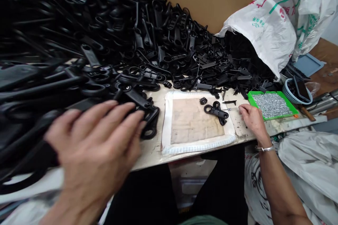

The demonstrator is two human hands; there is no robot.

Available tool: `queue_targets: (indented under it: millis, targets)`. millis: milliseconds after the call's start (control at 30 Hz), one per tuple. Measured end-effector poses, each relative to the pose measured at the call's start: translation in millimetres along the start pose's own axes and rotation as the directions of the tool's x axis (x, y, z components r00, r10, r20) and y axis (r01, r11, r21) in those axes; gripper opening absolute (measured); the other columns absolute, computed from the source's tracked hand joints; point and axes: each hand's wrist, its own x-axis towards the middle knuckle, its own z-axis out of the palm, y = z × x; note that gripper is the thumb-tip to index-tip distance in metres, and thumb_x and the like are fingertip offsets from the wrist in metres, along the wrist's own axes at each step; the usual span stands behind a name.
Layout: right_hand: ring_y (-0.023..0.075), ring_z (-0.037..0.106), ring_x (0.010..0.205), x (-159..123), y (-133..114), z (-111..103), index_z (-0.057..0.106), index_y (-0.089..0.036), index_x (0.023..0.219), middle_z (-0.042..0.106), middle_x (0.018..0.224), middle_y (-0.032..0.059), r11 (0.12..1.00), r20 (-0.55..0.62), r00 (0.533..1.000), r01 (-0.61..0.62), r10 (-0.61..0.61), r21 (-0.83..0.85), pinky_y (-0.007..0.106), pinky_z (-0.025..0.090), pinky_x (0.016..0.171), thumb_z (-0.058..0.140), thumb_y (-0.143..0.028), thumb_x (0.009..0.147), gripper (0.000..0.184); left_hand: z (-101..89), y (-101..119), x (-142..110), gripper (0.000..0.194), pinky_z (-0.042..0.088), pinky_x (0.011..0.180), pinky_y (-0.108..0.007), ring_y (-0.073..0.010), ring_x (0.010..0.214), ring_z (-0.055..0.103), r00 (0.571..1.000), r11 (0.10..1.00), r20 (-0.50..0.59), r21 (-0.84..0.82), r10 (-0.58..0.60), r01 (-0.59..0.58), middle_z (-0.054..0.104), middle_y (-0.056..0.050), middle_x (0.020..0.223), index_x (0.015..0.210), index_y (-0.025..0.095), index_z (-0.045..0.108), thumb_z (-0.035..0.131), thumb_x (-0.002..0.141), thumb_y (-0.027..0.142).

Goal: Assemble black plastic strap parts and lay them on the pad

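My left hand (97, 147) is stretched out, palm down, over black plastic parts (136, 96) at the left of the table; its fingers are extended and slightly blurred. My right hand (252, 119) is closed in a pinch beside the green tray (287, 100), and I cannot make out what is between the fingertips. On the padded cloth (195, 117) between my hands lie two crossed black plastic arms (216, 111) with ring-shaped ends. Close to them sit a small black ribbed piece (203, 101) and a thin black strip (229, 102).
A high heap of black plastic parts (158, 35) covers the back and left. A white woven sack (274, 17) spills smaller black pieces at the back right. The green tray holds small silvery metal pieces (271, 104). A blue basket (307, 100) stands beyond it.
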Motion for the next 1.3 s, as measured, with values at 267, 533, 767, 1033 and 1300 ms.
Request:
queue_targets:
  millis: [267,533,767,1033,1300]
  targets:
    - [0.0261,0.065,0.101,-31,-31,31,0.066,-0.024,0.121,0.071,0.113,0.0091,0.950,-0.008,0.952,0.306,-0.306,0.052,0.040,0.050,0.090,0.059,-0.029,0.089,0.033,33.8,60,-13,0.027,0.039,0.103,-0.050,-0.0288,0.112,0.063,0.952,0.981,0.251,0.038,0.177,-0.193,0.072,-0.011,0.112,0.101,0.018,0.067,0.046,0.088,0.006]
    - [0.0226,0.066,0.096,-56,-57,26,0.073,-0.030,0.109,0.075,0.104,0.0024,0.747,-0.142,0.853,0.510,-0.502,0.427,0.043,0.053,0.088,0.057,-0.017,0.090,0.028,49.1,77,0,0.030,0.038,0.104,-0.051,-0.0288,0.112,0.063,0.952,0.991,0.274,-0.062,0.135,-0.123,0.070,-0.014,0.116,0.120,0.016,0.061,0.049,0.092,0.011]
    - [0.0219,0.065,0.103,-8,-29,9,0.072,-0.025,0.111,0.070,0.115,0.0060,0.871,-0.063,0.959,0.278,-0.276,0.406,0.039,0.054,0.088,0.055,-0.027,0.091,0.026,42.9,80,0,0.019,0.050,0.063,-0.028,-0.0194,0.072,0.067,0.799,0.791,0.566,-0.386,-0.203,0.475,0.071,-0.005,0.079,0.097,0.018,0.067,0.050,0.090,0.023]
    - [0.0243,0.064,0.096,49,-5,14,0.074,-0.021,0.092,0.070,0.094,0.0079,0.885,0.081,0.905,0.426,-0.418,-0.188,0.037,0.051,0.086,0.053,-0.014,0.088,0.022,32.7,87,-1,0.030,0.045,0.057,-0.023,-0.0109,0.056,0.055,0.399,-0.170,0.850,-0.475,-0.345,0.864,0.063,-0.003,0.065,0.081,0.012,0.067,0.065,0.082,0.042]
    - [0.0193,0.070,0.089,-50,-52,18,0.067,-0.022,0.098,0.073,0.095,0.0046,0.770,-0.514,0.703,0.627,-0.491,0.122,0.035,0.059,0.079,0.063,-0.008,0.082,0.021,37.0,96,-3,0.024,0.053,0.074,-0.030,-0.0158,0.072,0.064,0.335,-0.551,0.893,-0.449,-0.301,0.703,0.071,-0.014,0.093,0.090,0.007,0.071,0.070,0.081,0.030]
